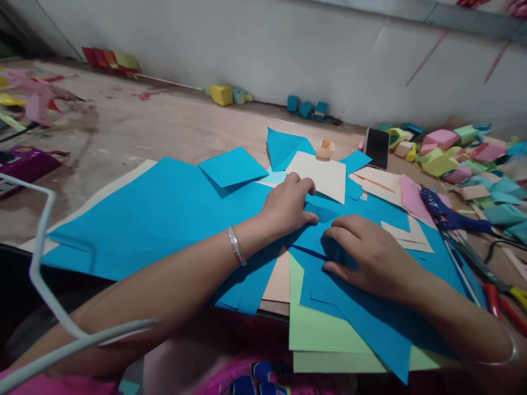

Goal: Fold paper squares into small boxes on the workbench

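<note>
My left hand [288, 206] rests with curled fingers pressed down on a small blue paper piece [319, 225] at the centre of the table. My right hand [370, 255] lies just to its right, fingers bent and pinching the same blue piece against the sheets below. A silver bangle sits on my left wrist. Around the hands lie large blue paper sheets [156, 214], a cream square [323, 174] and green sheets [321, 329] at the near edge.
A blue glue gun [444, 214] and red-handled scissors [500, 302] lie at the right. A dark phone [376, 147] stands behind the papers. Several coloured paper boxes [448, 153] crowd the far right. A white cable [45, 263] crosses the left foreground.
</note>
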### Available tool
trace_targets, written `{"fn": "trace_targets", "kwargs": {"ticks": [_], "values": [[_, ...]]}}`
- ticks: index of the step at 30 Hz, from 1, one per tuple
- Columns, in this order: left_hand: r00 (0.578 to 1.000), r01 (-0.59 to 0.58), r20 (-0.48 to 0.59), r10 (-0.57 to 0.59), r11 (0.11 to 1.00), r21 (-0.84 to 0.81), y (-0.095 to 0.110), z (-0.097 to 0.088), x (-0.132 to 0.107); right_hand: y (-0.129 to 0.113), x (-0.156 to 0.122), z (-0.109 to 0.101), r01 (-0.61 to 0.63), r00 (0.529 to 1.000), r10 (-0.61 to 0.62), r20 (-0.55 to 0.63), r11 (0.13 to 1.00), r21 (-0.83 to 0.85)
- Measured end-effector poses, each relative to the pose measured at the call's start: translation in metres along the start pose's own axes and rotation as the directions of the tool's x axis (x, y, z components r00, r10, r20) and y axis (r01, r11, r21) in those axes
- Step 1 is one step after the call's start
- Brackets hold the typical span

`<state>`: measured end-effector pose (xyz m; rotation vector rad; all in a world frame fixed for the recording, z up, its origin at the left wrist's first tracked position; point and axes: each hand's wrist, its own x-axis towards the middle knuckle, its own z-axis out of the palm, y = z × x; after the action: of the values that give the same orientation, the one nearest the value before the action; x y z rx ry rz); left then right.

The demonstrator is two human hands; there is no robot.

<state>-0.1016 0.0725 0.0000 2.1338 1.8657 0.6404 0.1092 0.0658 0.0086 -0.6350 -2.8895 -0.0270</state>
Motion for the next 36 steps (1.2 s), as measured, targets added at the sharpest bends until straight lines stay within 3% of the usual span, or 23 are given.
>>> {"fn": "trace_targets", "kwargs": {"ticks": [5,10,15,20,29,36], "values": [[0.994,-0.067,0.086,0.069,0.997,-0.03,-0.002,0.003,0.003,0.002,-0.001,0.002,0.062,0.996,-0.067,-0.063,0.995,-0.077],[0.957,-0.153,0.232,0.173,0.983,-0.103,-0.005,-0.008,0.004,0.012,-0.002,0.002,0.088,0.994,-0.075,-0.074,0.977,0.192],[0.903,-0.191,0.369,0.219,0.975,-0.113,-0.004,-0.02,0.004,0.018,0.002,0.005,-0.018,0.997,0.048,-0.064,0.912,0.41],[0.892,-0.188,0.4,0.21,0.978,-0.095,-0.002,-0.022,0.003,0.016,0.005,0.016,-0.121,0.976,0.183,-0.114,0.901,0.416],[0.872,-0.246,0.42,0.251,0.967,-0.067,-0.001,-0.024,-0.001,0.014,0.01,0.027,-0.109,0.962,0.193,-0.193,0.919,0.378],[0.871,-0.236,0.43,0.238,0.97,-0.059,-0.001,-0.023,-0.002,0.01,0.013,0.027,-0.163,0.956,0.243,-0.164,0.906,0.391]]}}
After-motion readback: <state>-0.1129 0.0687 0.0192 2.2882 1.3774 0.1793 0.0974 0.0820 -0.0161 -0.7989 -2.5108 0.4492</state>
